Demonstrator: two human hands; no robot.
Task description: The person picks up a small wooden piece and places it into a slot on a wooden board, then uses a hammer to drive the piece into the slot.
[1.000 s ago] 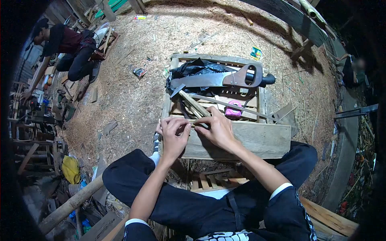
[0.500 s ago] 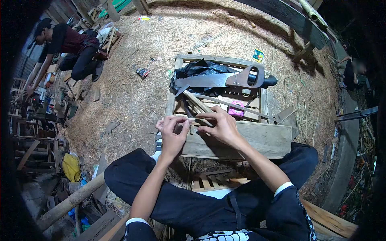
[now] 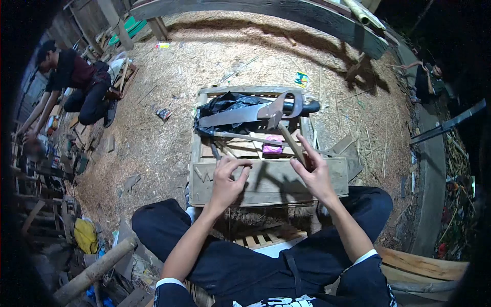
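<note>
My right hand (image 3: 316, 178) holds a hammer (image 3: 292, 142) by its wooden handle, between thumb and fingers. The hammer's head points up and away, over the saw's handle. My left hand (image 3: 228, 181) is over the left part of a wooden board (image 3: 271, 192), its fingers curled and thumb near the index finger. Whatever it may pinch is too small to make out. Small wood pieces (image 3: 202, 174) lie at the board's left end. Beyond the board, a hand saw (image 3: 230, 116) lies on a black plastic bag (image 3: 225, 102), near a pink tape measure (image 3: 273, 145).
A slatted wooden crate (image 3: 196, 148) carries the tools in front of my crossed legs. Wood shavings (image 3: 153, 133) cover the ground. One person (image 3: 82, 77) crouches at the left; another person (image 3: 428, 79) is at the far right. A heavy beam (image 3: 255, 10) crosses the back.
My hands have moved apart. My right hand has taken hold of the hammer, which has shifted right and up from the crate. The whole view has shifted somewhat.
</note>
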